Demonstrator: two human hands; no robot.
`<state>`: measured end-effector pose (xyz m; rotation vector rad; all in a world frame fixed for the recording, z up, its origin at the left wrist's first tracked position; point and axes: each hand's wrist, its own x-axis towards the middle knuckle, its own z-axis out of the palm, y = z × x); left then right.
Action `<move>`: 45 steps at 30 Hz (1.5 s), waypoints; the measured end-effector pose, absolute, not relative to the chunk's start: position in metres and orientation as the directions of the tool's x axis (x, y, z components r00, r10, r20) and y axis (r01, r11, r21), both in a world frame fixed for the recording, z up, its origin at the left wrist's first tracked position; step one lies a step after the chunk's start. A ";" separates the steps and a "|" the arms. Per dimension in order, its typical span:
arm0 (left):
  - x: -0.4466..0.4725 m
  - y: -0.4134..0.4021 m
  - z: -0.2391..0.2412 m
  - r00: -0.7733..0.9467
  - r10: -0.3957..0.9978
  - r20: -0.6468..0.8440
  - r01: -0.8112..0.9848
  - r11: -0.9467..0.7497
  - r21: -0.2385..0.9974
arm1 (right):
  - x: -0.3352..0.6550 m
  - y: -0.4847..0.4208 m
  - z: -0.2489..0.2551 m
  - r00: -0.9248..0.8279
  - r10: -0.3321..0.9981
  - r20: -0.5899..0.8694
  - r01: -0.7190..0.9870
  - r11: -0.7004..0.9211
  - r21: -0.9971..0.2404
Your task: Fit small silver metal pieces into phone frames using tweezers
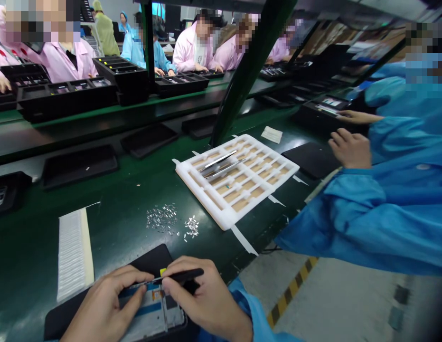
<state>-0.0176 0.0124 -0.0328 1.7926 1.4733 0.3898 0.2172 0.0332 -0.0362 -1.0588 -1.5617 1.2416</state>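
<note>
My left hand point(103, 304) rests on an opened phone point(155, 311) that lies in a black tray point(149, 261) at the near edge of the green bench, its thumb and forefinger pinched at the phone's upper edge. My right hand point(202, 297) is closed on black tweezers point(178, 276), whose tip points left toward my left fingertips. Two small heaps of tiny silver parts point(164, 218) lie on the bench just beyond the tray.
A white foam tray point(224, 216) with metal tweezers point(221, 164) sits mid-bench. A white ribbed strip point(73, 251) lies at the left. A co-worker in blue point(384, 199) stands at my right, hands on black trays. Black trays line the conveyor; people in pink work opposite.
</note>
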 end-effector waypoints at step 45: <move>-0.019 0.007 -0.016 0.529 0.789 0.313 0.778 -0.598 0.191 | 0.213 0.011 -0.056 -0.319 0.843 0.434 0.216 0.510 -0.832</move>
